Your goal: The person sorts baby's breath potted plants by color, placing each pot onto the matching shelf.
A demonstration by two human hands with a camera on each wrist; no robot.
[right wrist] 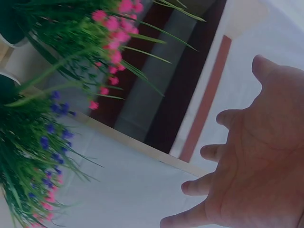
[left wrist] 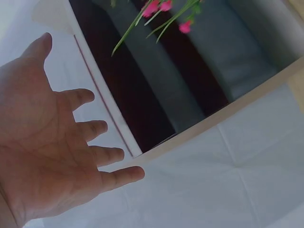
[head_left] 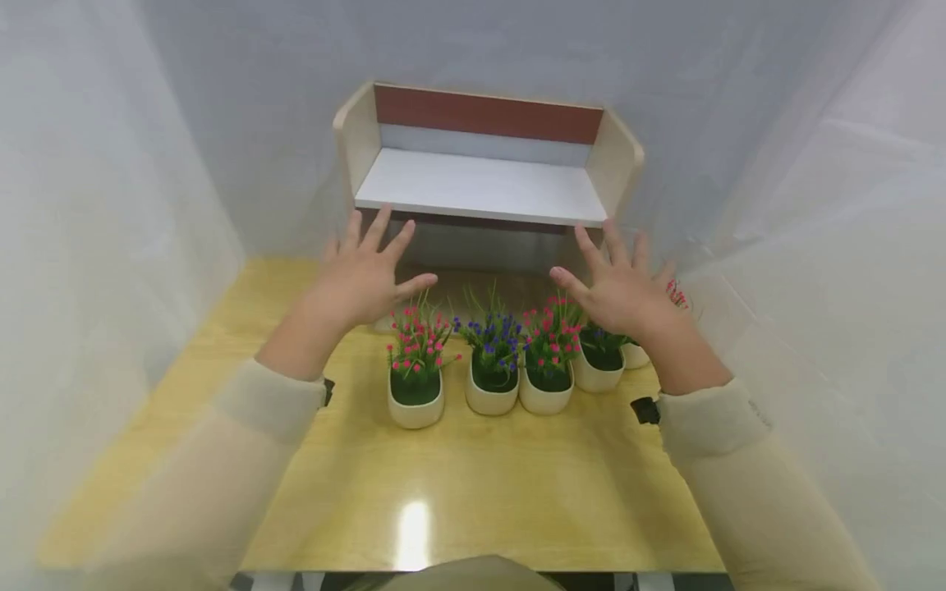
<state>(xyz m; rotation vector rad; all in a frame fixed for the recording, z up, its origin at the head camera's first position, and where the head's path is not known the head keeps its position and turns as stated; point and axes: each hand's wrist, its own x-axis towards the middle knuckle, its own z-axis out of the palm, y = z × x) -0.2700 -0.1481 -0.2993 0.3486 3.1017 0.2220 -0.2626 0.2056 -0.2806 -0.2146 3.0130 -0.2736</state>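
Observation:
Both hands are raised in the air with fingers spread, holding nothing. In the head view the left hand (head_left: 358,279) is above the left side of the table, near the lower left of the shelf unit (head_left: 484,185). The right hand (head_left: 624,295) hovers over the plants at the right. A pot with pink flowers (head_left: 416,408) stands nearest the left hand; a pot with blue flowers (head_left: 492,394) and another pink one (head_left: 546,396) stand side by side in the middle. Each wrist view shows an open palm, the left (left wrist: 52,142) and the right (right wrist: 261,152).
Partly below the right hand stand further white pots (head_left: 597,373). The wooden table (head_left: 480,492) reaches back to the shelf unit, whose side panels rise at both ends of its white board. Pale sheeting (head_left: 89,205) hangs behind and at both sides.

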